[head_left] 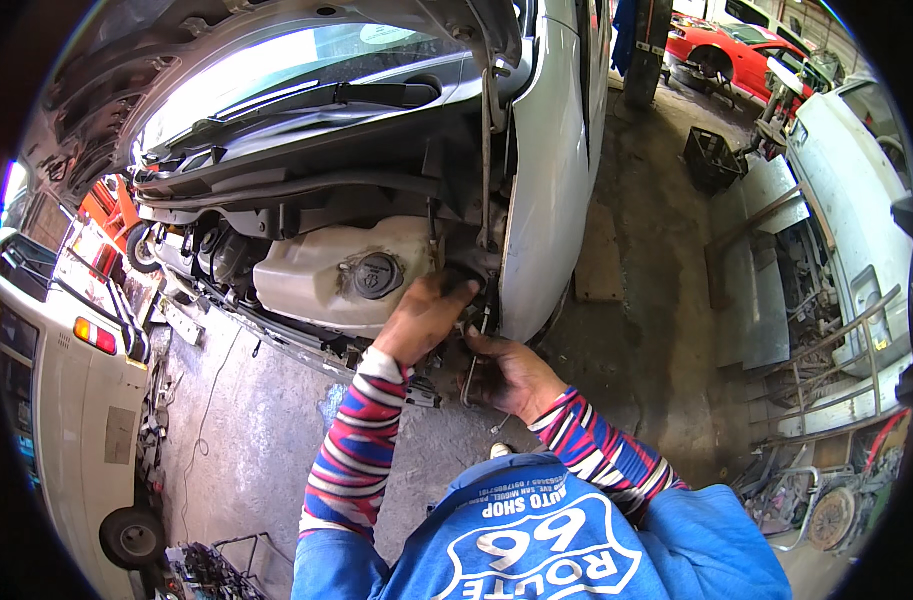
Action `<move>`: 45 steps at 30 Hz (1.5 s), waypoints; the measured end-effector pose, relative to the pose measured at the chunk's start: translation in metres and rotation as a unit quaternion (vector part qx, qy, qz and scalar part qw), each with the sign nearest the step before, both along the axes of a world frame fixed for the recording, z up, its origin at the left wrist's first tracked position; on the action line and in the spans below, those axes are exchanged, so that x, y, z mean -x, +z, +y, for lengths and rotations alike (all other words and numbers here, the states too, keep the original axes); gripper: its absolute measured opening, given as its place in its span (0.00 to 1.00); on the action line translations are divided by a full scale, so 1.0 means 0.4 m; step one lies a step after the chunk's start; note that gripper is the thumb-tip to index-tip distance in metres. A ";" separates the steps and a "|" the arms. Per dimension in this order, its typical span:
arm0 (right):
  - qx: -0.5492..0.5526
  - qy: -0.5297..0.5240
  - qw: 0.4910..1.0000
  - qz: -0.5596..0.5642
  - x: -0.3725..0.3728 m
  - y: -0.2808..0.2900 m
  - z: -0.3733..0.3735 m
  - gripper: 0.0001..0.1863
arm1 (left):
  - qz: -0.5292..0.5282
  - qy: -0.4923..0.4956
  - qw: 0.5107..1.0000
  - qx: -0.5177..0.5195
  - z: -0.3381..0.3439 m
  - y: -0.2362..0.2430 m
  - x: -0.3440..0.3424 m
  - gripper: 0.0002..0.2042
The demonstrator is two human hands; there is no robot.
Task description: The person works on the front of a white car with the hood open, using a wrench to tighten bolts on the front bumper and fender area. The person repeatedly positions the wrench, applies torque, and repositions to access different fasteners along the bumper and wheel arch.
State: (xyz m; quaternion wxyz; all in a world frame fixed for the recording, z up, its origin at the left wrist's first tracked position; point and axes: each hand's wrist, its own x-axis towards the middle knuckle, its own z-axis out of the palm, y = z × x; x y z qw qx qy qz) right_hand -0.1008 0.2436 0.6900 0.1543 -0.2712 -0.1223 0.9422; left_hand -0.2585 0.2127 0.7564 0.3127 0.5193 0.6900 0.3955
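Slim metal piece (467, 384) — partly hidden — at the right hand (518, 374)

White lettering (562, 525) on blue shirt (667, 545)

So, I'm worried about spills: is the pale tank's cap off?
No, the black cap sits in place on top of the pale tank, near the left hand.

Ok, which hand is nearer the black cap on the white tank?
Left. The left hand is just below and right of the black cap in the picture; the right hand is farther off, lower and farther right, near the fender.
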 end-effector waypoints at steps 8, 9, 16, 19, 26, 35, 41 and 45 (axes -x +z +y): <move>-0.029 -0.049 0.998 0.042 0.042 -0.007 -0.023 0.12 | 0.032 -0.036 0.998 -0.037 0.099 -0.114 0.020 0.20; -0.046 -0.058 0.996 0.045 0.041 -0.001 -0.029 0.12 | 0.028 -0.034 0.999 -0.029 0.098 -0.117 0.024 0.20; -0.099 -0.081 0.992 0.001 0.015 0.009 -0.064 0.06 | 0.047 -0.065 0.980 -0.182 0.053 -0.092 0.009 0.16; -0.234 -0.037 0.970 -0.062 -0.016 -0.019 -0.095 0.05 | -0.202 0.066 0.974 -0.079 -0.007 -0.066 -0.016 0.15; -0.245 0.045 0.963 -0.103 -0.079 -0.055 -0.124 0.12 | -0.165 0.132 0.964 -0.162 -0.164 -0.033 -0.050 0.13; -0.053 0.005 0.998 -0.024 -0.064 -0.086 -0.137 0.14 | 0.182 0.019 0.963 -0.197 -0.251 -0.113 -0.125 0.10; -0.125 0.011 0.992 -0.022 -0.099 -0.099 -0.137 0.10 | -0.023 0.164 0.985 0.049 -0.347 -0.217 -0.104 0.19; -0.145 0.020 0.989 0.012 -0.099 -0.107 -0.150 0.12 | -0.121 0.075 0.961 0.238 -0.436 -0.292 -0.127 0.31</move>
